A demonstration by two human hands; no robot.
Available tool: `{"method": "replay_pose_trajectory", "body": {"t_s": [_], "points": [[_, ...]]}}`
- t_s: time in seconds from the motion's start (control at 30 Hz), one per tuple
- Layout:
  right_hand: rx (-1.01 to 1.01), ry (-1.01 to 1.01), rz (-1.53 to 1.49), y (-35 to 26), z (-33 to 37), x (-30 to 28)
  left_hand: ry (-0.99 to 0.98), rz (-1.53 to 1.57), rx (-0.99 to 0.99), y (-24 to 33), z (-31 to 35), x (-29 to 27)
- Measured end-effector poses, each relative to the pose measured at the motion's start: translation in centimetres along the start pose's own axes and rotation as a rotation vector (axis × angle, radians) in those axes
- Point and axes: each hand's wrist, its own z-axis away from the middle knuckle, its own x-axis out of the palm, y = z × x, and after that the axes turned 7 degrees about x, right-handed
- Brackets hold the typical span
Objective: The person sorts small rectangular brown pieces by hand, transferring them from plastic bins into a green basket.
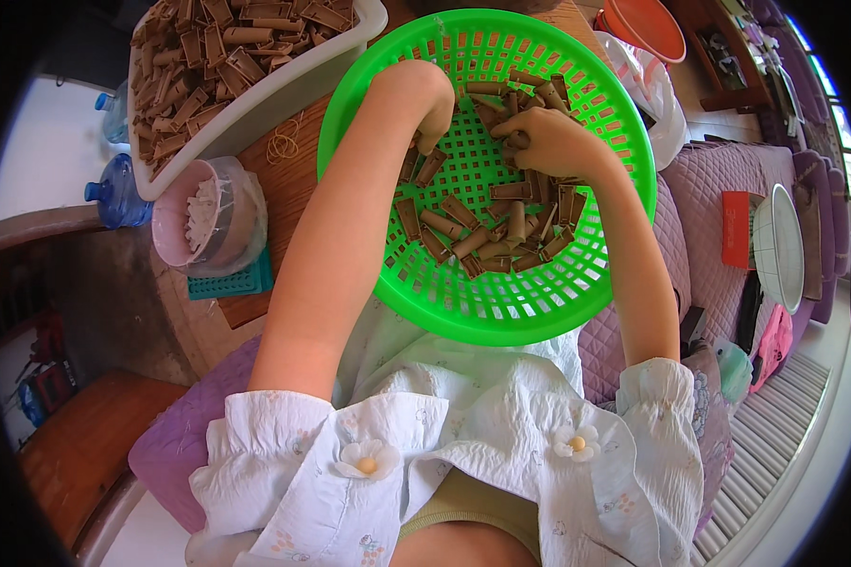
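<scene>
1. In front of the person: one green basket (501, 331), perforated, holding a scattered lot of brown pieces (515, 227). Most are lying toward its right and lower parts; bare mesh is showing around the middle.
2. Left hand (423, 99): dipping inside the basket at its upper left, near a few brown pieces. Its fingertips are mostly hiding behind the hand, so I am unable to tell whether that grip is closing on anything.
3. Right hand (550, 144): hanging over the upper pile; as I am seeing it remotely, its grip is pinching together on a brown piece.
4. White tub (279, 94), upper left, beside the bench (303, 175): brimming with similar pieces.
5. Pink bucket (239, 222), below the tub: containing small white bits.
6. Progress, my judgement: the handling is running partway. The basket's modest lot is awaiting attention, and the tub is holding far more. I am not managing to tell finished pieces from unfinished ones, so the tub's share is staying uncounted.
</scene>
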Motion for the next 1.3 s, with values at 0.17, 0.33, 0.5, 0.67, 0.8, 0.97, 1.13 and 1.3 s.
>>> {"method": "replay_pose_trajectory", "body": {"t_s": [0.17,0.33,0.5,0.67,0.8,0.97,1.13,1.3], "points": [[0.06,-0.047,-0.212,0.5,1.7,-2.2,0.041,0.131,0.088,-1.4,-0.4,0.4],[0.008,-0.049,-0.357,1.8,2.1,-2.9,0.154,0.275,0.275,-2.3,-0.2,0.5],[0.003,0.025,-0.339,1.2,2.6,-3.7,0.147,0.223,0.332,-1.3,-0.8,0.3],[0.079,0.059,-0.335,1.2,2.9,-3.6,0.168,0.159,0.238,0.1,-1.2,0.7],[0.022,0.106,-0.333,1.9,2.6,-3.0,0.214,0.125,0.175,0.6,-1.1,1.3],[0.001,0.115,-0.316,2.3,2.3,-2.9,0.061,0.028,0.106,2.2,-0.7,0.7],[0.007,0.1,-0.36,2.2,2.3,-2.9,0.053,-0.066,0.038,3.4,0.6,0.7],[0.046,0.096,-0.413,2.1,2.7,-2.5,0.246,-0.019,0.059,3.8,0.9,1.5]]}}
